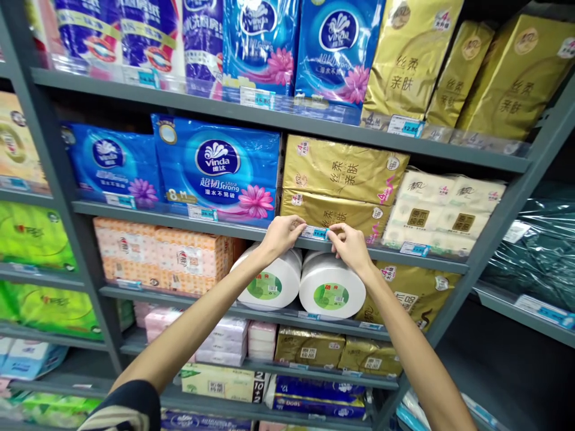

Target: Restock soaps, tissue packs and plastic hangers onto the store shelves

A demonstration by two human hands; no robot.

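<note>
Both my hands are raised to the front edge of a grey shop shelf (233, 230). My left hand (282, 234) pinches the left end of a small blue and white price tag (315, 233) in the shelf's clear strip. My right hand (350, 245) pinches the tag's right end with thumb and forefinger. Just above the tag lie gold tissue packs (341, 173). Below it stand two big white paper rolls with green labels (330, 287).
Blue Vinda tissue packs (220, 167) fill the shelf to the left, cream packs (442, 209) sit to the right. Orange packs (166, 254), green packs (36, 236) and more gold packs (453, 66) line other shelves. A grey upright post (494, 239) slants at the right.
</note>
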